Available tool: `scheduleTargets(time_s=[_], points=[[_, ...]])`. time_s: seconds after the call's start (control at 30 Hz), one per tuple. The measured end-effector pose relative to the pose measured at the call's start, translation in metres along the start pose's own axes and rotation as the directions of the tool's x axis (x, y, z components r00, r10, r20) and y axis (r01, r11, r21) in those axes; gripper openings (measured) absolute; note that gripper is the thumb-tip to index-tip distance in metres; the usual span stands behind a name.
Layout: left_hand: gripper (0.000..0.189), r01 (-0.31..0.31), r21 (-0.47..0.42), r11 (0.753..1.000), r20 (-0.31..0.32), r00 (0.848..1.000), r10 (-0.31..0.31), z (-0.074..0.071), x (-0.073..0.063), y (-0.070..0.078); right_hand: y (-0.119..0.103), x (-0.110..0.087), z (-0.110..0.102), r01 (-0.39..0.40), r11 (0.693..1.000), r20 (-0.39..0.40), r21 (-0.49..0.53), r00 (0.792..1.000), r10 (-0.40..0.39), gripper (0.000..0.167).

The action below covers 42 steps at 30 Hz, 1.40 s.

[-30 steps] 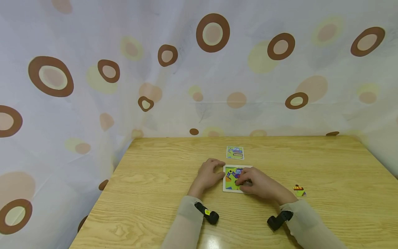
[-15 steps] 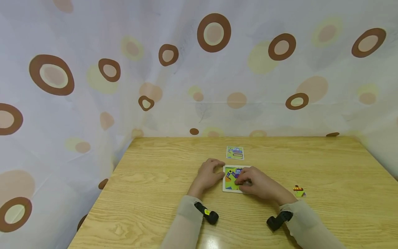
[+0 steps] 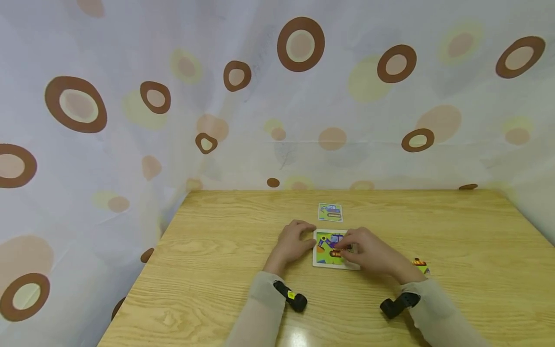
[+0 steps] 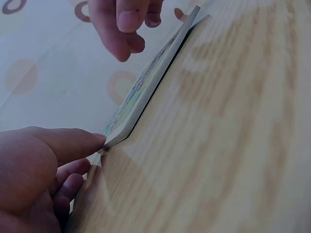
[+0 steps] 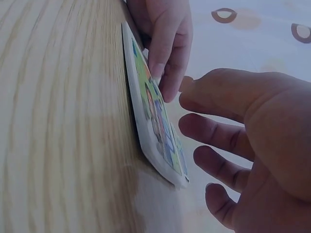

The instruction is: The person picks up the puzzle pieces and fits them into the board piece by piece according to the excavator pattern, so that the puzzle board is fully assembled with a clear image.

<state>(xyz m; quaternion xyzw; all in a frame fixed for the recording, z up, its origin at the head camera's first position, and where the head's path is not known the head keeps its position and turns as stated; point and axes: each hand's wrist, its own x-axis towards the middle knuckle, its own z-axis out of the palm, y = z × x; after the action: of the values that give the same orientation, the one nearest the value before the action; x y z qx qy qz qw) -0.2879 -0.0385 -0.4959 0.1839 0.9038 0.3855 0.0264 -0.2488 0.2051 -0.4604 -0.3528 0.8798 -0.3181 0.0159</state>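
Observation:
A white-framed jigsaw puzzle [image 3: 323,260] with a purple excavator picture lies flat on the table. My left hand [image 3: 295,245] stays at its left edge, and in the left wrist view the straight thumb [image 4: 80,145] touches the frame's corner. My right hand [image 3: 373,253] hovers over the puzzle's right side, hiding part of it. In the right wrist view its fingers [image 5: 214,131] are spread and loosely bent, with nothing between them, apart from the puzzle board [image 5: 138,111]. An orange-and-brown track piece shows set in the picture beside the right fingertips.
A small picture card [image 3: 330,212] with a similar excavator lies just behind the puzzle. One or more loose puzzle pieces [image 3: 420,266] lie to the right, partly behind the right wrist. A patterned curtain [image 3: 303,120] hangs along the table's back edge.
My right hand has let go of the track area, lifted and shifted slightly right, uncovering the orange track piece. The left hand keeps its place at the puzzle's edge.

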Motion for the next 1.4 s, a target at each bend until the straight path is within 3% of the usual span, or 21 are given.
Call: scheduleTargets(time_s=[0.6,0.8,0.97,1.4], points=[[0.034,0.021,-0.003,1.000,0.000,1.000,-0.021,0.001,-0.001,0.002,0.011,-0.047,-0.027,-0.075,0.992,-0.042,-0.105,0.997,0.071,0.022],[0.034,0.016,-0.003,1.000,-0.001,1.000,-0.016,0.001,0.000,0.002,0.021,-0.061,-0.033,-0.036,0.991,-0.079,-0.132,0.996,0.026,0.024],[0.035,0.022,-0.003,1.000,0.002,1.000,-0.022,0.002,0.001,0.002,0.024,-0.074,-0.041,-0.045,0.988,-0.093,-0.145,0.995,0.032,0.027],[0.033,0.000,0.003,1.000,-0.011,1.000,0.000,0.002,-0.001,0.001,0.045,-0.104,-0.057,-0.044,0.987,-0.060,-0.154,0.998,0.035,0.041]])
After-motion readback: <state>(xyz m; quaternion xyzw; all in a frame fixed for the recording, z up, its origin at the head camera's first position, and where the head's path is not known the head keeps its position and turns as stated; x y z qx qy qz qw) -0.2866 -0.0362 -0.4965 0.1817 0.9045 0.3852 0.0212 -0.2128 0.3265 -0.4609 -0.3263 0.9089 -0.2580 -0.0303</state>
